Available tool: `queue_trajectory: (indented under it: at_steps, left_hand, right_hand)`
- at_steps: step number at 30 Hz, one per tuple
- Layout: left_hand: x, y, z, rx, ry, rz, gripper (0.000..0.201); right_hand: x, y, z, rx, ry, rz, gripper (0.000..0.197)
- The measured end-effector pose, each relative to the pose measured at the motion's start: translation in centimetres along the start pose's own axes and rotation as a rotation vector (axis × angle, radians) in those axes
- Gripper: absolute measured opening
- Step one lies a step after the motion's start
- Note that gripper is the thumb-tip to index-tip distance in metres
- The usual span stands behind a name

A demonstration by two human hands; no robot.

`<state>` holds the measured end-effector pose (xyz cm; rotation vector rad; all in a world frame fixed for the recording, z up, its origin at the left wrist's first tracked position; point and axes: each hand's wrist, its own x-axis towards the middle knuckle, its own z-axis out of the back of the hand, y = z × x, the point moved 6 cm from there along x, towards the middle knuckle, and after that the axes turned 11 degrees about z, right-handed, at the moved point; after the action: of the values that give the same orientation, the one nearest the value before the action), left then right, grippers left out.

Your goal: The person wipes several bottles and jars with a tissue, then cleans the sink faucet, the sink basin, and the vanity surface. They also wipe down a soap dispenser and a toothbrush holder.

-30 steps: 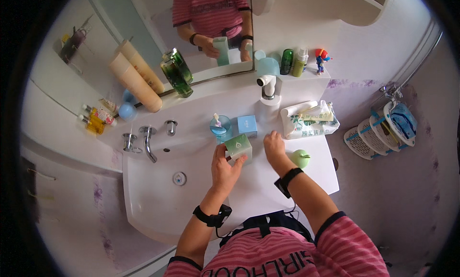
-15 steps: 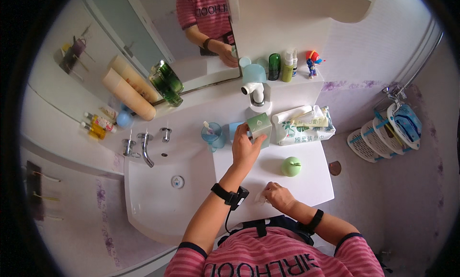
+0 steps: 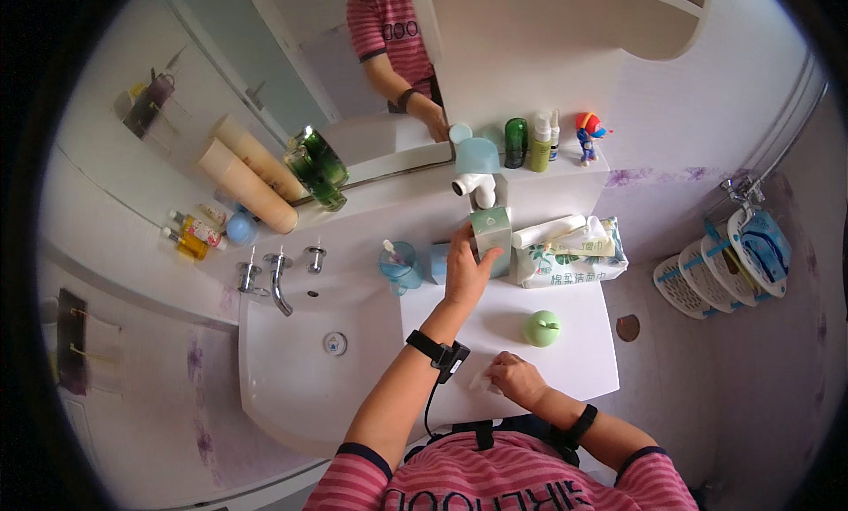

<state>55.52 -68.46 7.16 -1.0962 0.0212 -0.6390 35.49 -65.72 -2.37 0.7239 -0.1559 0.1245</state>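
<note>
My left hand (image 3: 465, 271) reaches to the back of the white counter, its thumb and fingers around a tall pale green box (image 3: 492, 246). The box is roughly upright, beside the pack of facial wipes; whether its base touches the counter is hard to tell. Close to the front edge, my right hand (image 3: 519, 378) rests low with curled fingers pinching a crumpled white tissue (image 3: 481, 382). Between the hands and to the right sits a round light green container (image 3: 541, 328). A blue box (image 3: 439, 264) is partly hidden behind my left hand.
To the left is a white sink (image 3: 291, 378) with a chrome faucet (image 3: 279, 281). A blue cup (image 3: 401, 268) stands at its corner. The wipes pack (image 3: 570, 253) lies at the back right. Small bottles (image 3: 540, 143) and a toy figure (image 3: 589, 138) line the ledge.
The view has shifted slightly. My left hand has moved the green box a little farther back, beside the wipes pack. My right hand stays near the front edge with the tissue.
</note>
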Motion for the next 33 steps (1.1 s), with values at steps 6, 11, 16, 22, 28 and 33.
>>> queue_trajectory:
  at_steps: [6,11,16,22,28,33]
  left_hand:
    - [-1.1,1.2,0.7,-0.008,0.067,0.049,0.071]
    - [-4.2,2.8,3.7,-0.023,-0.031,0.046,0.067]
    - [-8.3,10.0,4.1,0.032,-0.058,0.408,0.069]
    - [-6.0,13.4,0.1,0.047,0.023,0.501,0.066]
    - [-6.1,13.5,0.1,-0.007,-0.027,0.437,0.06]
    - [-6.0,13.7,-1.4,-0.043,0.025,0.404,0.059]
  right_hand:
    - [0.3,0.5,0.0,-0.045,0.034,-0.011,0.017]
    - [0.3,-0.1,-0.3,-0.103,0.058,-0.045,0.016]
    - [1.1,0.2,-0.7,-0.121,0.08,-0.031,0.018]
    - [0.9,0.4,0.3,-0.126,0.033,-0.159,0.015]
    - [0.9,1.7,0.2,-0.101,-0.044,-0.131,0.013]
    - [0.9,1.8,0.2,-0.108,-0.072,-0.126,0.013]
